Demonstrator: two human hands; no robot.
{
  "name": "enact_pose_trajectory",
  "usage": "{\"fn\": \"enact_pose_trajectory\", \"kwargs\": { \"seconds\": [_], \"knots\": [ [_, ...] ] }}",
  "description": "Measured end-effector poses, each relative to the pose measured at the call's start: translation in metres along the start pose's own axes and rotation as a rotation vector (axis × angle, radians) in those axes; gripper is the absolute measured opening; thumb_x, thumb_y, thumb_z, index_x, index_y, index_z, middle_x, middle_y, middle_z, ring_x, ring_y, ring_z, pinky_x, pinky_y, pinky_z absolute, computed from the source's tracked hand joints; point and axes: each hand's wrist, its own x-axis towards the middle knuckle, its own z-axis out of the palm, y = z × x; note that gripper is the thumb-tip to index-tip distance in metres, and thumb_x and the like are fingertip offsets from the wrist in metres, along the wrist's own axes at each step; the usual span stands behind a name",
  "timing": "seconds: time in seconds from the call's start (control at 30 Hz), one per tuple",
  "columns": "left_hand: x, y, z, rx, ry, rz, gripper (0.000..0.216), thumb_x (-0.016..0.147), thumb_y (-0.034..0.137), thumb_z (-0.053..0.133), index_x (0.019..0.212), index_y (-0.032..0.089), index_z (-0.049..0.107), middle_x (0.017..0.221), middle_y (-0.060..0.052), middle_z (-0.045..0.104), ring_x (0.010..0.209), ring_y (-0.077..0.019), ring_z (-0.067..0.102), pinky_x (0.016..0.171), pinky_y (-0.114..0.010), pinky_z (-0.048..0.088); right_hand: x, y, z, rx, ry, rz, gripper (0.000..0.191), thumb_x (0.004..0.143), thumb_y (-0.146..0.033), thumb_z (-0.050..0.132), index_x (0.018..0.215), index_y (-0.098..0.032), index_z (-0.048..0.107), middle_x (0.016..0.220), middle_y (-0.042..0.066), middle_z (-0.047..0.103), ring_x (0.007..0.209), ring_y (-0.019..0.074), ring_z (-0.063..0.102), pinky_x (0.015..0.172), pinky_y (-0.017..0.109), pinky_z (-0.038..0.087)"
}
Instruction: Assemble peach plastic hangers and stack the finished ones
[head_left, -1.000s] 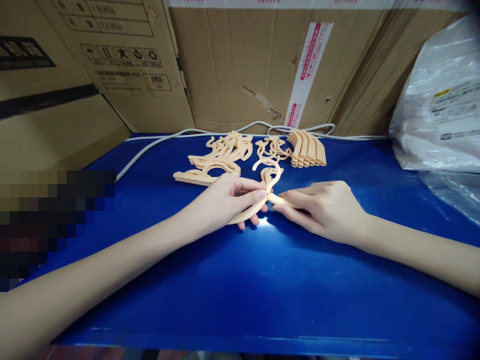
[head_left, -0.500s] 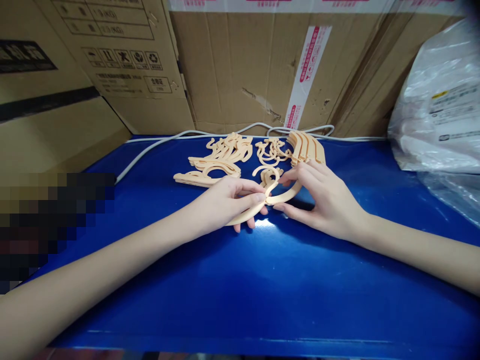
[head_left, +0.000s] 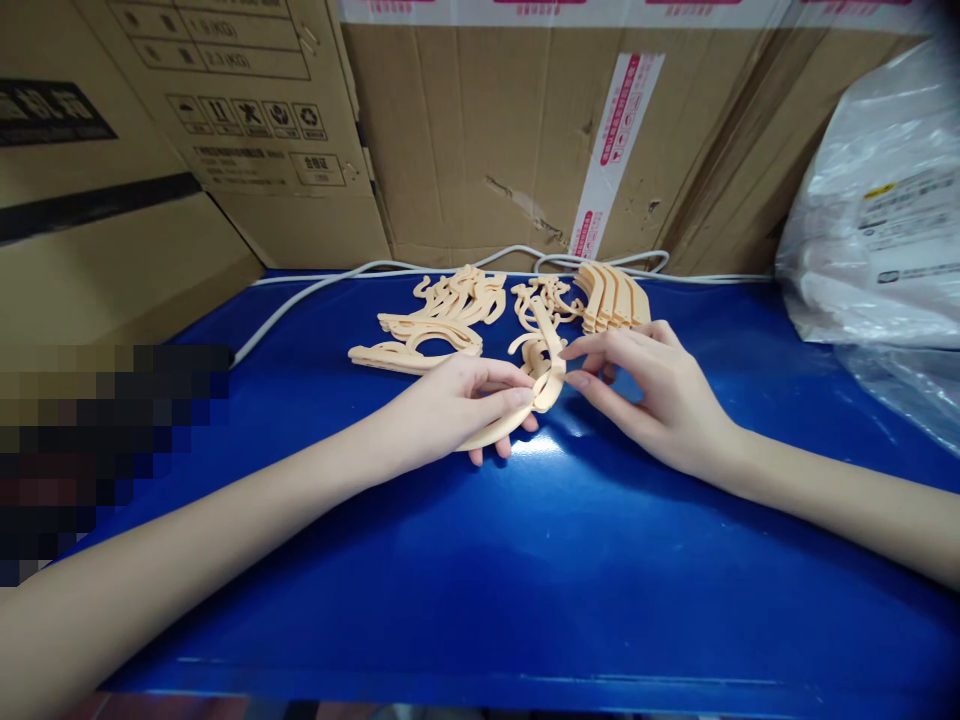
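Observation:
A beige folding clothes hanger (head_left: 553,385) is held above the blue table. My left hand (head_left: 469,400) is closed around its lower left arm, thumb on top near the middle joint and fingertips showing underneath. The hanger's other arm points up and away, bent over beside the curved hook. At that raised arm's right edge, my right hand (head_left: 637,385) has thumb and index fingertips pinched close against it. Just behind the hanger lies a small pile of beige parts (head_left: 534,352), partly hidden by it.
Folded hangers (head_left: 420,345), loose curved pieces (head_left: 465,295), hooks (head_left: 551,290) and a row of curved arms (head_left: 613,298) lie at the back of the blue table (head_left: 480,580). A white cable (head_left: 300,290) runs behind them. Cardboard boxes (head_left: 487,140) and a plastic bag (head_left: 877,200) surround the table.
The hanger's right arm has swung up from pointing right to pointing away beside the hook. My right hand's fingers have drawn closer together at its edge; my left hand stays put.

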Motion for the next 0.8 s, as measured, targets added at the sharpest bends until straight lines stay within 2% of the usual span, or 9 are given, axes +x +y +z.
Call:
{"fn": "enact_pose_trajectory", "kwargs": {
  "seconds": [0.1, 0.23, 0.4, 0.57, 0.63, 0.8],
  "knots": [
    [-0.002, 0.001, 0.001, 0.044, -0.010, 0.020, 0.020, 0.090, 0.030, 0.052, 0.097, 0.014, 0.061, 0.084, -0.004, 0.067, 0.055, -0.0093, 0.062, 0.038, -0.015, 0.046, 0.001, 0.000, 0.000, 0.028, -0.068, 0.001, 0.017, 0.098, -0.029, 0.049, 0.110, -0.024, 0.059, 0.087, 0.001, 0.070, 0.081, 0.0176, 0.061, 0.081, 0.036, 0.036],
    [-0.006, 0.003, 0.006, 0.200, 0.033, 0.090, 0.025, 0.094, 0.034, 0.047, 0.099, 0.015, 0.062, 0.084, -0.003, 0.067, 0.055, -0.0089, 0.060, 0.043, -0.017, 0.044, 0.003, -0.001, -0.001, 0.037, -0.116, -0.017, 0.024, 0.100, -0.033, 0.042, 0.108, -0.024, 0.062, 0.103, 0.005, 0.069, 0.094, 0.0210, 0.061, 0.087, 0.039, 0.038],
    [-0.014, 0.005, 0.012, 0.600, 0.055, 0.272, 0.026, 0.098, 0.031, 0.045, 0.111, 0.018, 0.063, 0.077, 0.001, 0.067, 0.058, -0.0087, 0.058, 0.055, -0.020, 0.041, 0.004, 0.000, -0.001, 0.095, -0.086, 0.033, 0.020, 0.099, -0.032, 0.042, 0.099, -0.021, 0.059, 0.101, 0.007, 0.065, 0.098, 0.0221, 0.059, 0.088, 0.039, 0.041],
    [-0.018, 0.003, 0.010, 0.964, 0.073, 0.515, 0.029, 0.100, 0.027, 0.042, 0.120, 0.019, 0.061, 0.109, -0.004, 0.070, 0.092, -0.0165, 0.065, 0.073, -0.025, 0.045, 0.006, 0.002, 0.000, 0.155, -0.033, 0.145, 0.014, 0.095, -0.029, 0.047, 0.092, -0.021, 0.057, 0.093, 0.007, 0.061, 0.091, 0.0216, 0.057, 0.080, 0.036, 0.043],
    [-0.017, 0.003, 0.009, 1.059, 0.079, 0.579, 0.029, 0.100, 0.025, 0.040, 0.118, 0.017, 0.062, 0.111, -0.004, 0.069, 0.094, -0.0171, 0.065, 0.074, -0.026, 0.044, 0.006, 0.004, 0.001, 0.202, -0.035, 0.183, 0.010, 0.093, -0.029, 0.051, 0.091, -0.021, 0.057, 0.091, 0.005, 0.060, 0.086, 0.0204, 0.057, 0.078, 0.035, 0.043],
    [-0.015, 0.002, 0.008, 1.186, 0.091, 0.632, 0.028, 0.100, 0.025, 0.040, 0.111, 0.018, 0.065, 0.098, -0.002, 0.068, 0.087, -0.0154, 0.063, 0.068, -0.025, 0.042, 0.004, 0.012, 0.004, 0.339, 0.003, 0.266, 0.007, 0.089, -0.019, 0.052, 0.092, -0.021, 0.058, 0.092, 0.003, 0.061, 0.084, 0.0184, 0.056, 0.078, 0.034, 0.045]
  ]
}}
